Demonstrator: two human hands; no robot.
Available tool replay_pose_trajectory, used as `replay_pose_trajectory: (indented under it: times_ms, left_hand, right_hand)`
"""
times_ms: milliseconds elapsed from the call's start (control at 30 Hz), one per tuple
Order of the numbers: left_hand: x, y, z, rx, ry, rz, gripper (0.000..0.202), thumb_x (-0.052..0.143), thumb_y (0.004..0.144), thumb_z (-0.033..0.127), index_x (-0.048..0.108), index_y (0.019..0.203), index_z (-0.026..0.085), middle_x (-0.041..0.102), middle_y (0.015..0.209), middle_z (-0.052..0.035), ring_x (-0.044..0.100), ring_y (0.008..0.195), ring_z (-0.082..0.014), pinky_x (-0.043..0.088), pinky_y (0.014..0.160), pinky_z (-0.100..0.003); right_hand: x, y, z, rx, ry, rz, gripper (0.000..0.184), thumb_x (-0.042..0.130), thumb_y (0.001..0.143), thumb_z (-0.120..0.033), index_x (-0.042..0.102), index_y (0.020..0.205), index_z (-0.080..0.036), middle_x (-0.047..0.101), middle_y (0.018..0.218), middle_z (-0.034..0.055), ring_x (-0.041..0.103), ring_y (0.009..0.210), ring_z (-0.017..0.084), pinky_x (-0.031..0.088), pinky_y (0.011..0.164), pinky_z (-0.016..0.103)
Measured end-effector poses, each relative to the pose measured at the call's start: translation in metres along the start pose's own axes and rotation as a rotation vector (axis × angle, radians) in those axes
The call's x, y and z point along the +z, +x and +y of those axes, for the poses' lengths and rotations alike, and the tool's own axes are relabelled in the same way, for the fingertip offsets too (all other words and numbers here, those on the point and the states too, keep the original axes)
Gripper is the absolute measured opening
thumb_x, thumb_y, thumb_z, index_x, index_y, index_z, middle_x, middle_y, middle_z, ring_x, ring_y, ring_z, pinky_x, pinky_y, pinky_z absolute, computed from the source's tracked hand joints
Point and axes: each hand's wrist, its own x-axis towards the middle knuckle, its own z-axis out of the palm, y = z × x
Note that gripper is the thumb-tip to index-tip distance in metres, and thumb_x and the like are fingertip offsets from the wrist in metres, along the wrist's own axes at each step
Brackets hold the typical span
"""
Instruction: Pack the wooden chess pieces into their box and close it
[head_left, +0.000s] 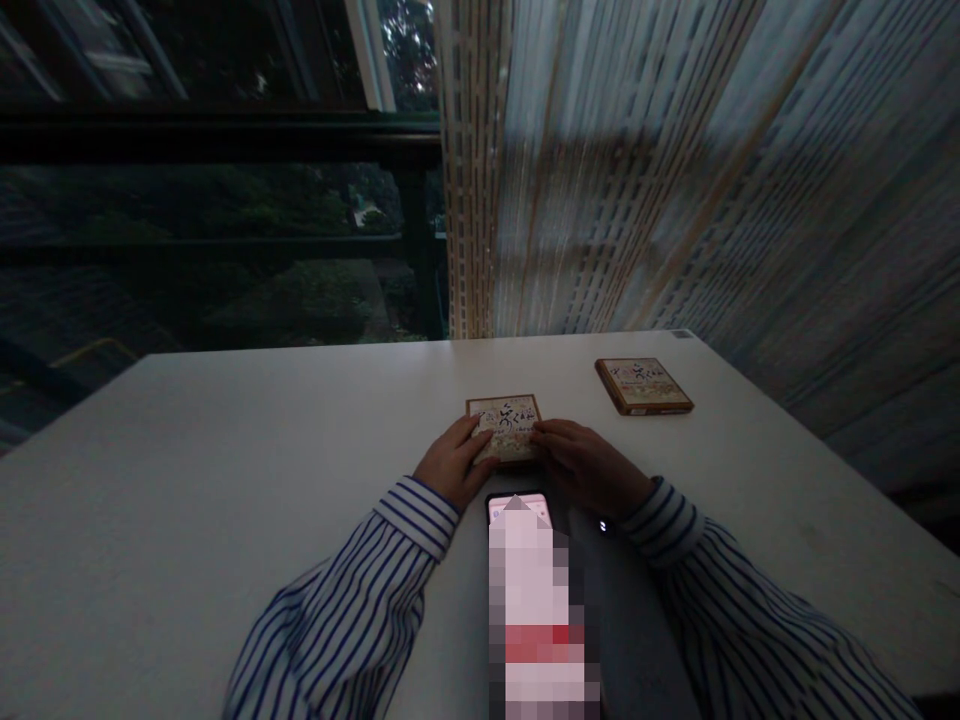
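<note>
A flat square box [507, 412] with a brown border and dark brush-style lettering on a pale cover lies on the white table [247, 440]. My left hand [456, 462] grips its left side, with fingertips resting over the cover. At the opposite edge, my right hand [589, 465] has its fingers drawn together against the box. Between my forearms is a phone [517, 507] with a lit screen, mostly covered by a pixelated patch. A second, similar box [646, 385] rests farther back to the right, apart from both hands.
A sheer striped curtain [600, 200] hangs behind the table's back edge and along the right. A dark railing [225, 140] and greenery show beyond the window at left. A small label [680, 334] is near the table's back right corner.
</note>
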Motion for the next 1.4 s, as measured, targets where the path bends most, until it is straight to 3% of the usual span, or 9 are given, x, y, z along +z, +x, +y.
replay_pose_trajectory:
  times_ms: [167,567,900,1200,1400]
  left_hand:
    - [0.0,0.001,-0.001,0.001,0.017,0.004,0.037,0.051,0.08,0.035,0.058,0.108,0.012,0.052,0.12,-0.0173,0.048,0.113,-0.0272,0.043,0.093,-0.046]
    - [-0.013,0.017,0.012,-0.089,0.075,-0.048,0.03,0.051,0.079,0.033,0.064,0.097,0.013,0.059,0.106,-0.0145,0.054,0.1,-0.0243,0.044,0.089,-0.041]
    - [-0.002,0.033,0.003,-0.203,0.091,-0.197,0.047,0.045,0.082,0.039,0.051,0.12,0.012,0.043,0.132,-0.0161,0.036,0.124,-0.0275,0.031,0.101,-0.043]
    - [0.001,0.032,0.002,-0.205,0.113,-0.166,0.047,0.048,0.08,0.039,0.054,0.117,0.012,0.046,0.129,-0.0158,0.038,0.122,-0.0273,0.032,0.102,-0.041]
    - [0.005,0.03,0.0,-0.183,0.108,-0.121,0.044,0.049,0.079,0.038,0.054,0.115,0.014,0.048,0.127,-0.0139,0.041,0.12,-0.0262,0.033,0.101,-0.042]
  right_hand:
    - [0.004,0.006,0.003,-0.01,0.007,0.039,0.028,0.046,0.082,-0.014,0.051,0.109,-0.014,0.052,0.118,0.0154,0.048,0.11,0.024,0.043,0.09,0.041]
    - [0.009,0.012,0.008,-0.038,0.025,-0.01,0.021,0.043,0.082,-0.013,0.054,0.101,-0.015,0.056,0.107,0.0124,0.048,0.107,0.022,0.044,0.087,0.039]
    - [0.011,0.01,0.01,-0.022,0.026,0.002,0.023,0.045,0.082,-0.016,0.055,0.103,-0.014,0.055,0.111,0.0131,0.047,0.11,0.022,0.042,0.09,0.038]
    - [0.008,0.025,0.019,0.12,-0.061,-0.068,0.036,0.044,0.085,-0.029,0.054,0.114,-0.01,0.051,0.122,0.0161,0.045,0.115,0.024,0.038,0.095,0.038]
    - [0.012,0.036,0.023,0.114,-0.092,-0.098,0.04,0.043,0.085,-0.029,0.051,0.117,-0.007,0.048,0.126,0.0192,0.042,0.118,0.025,0.033,0.099,0.039]
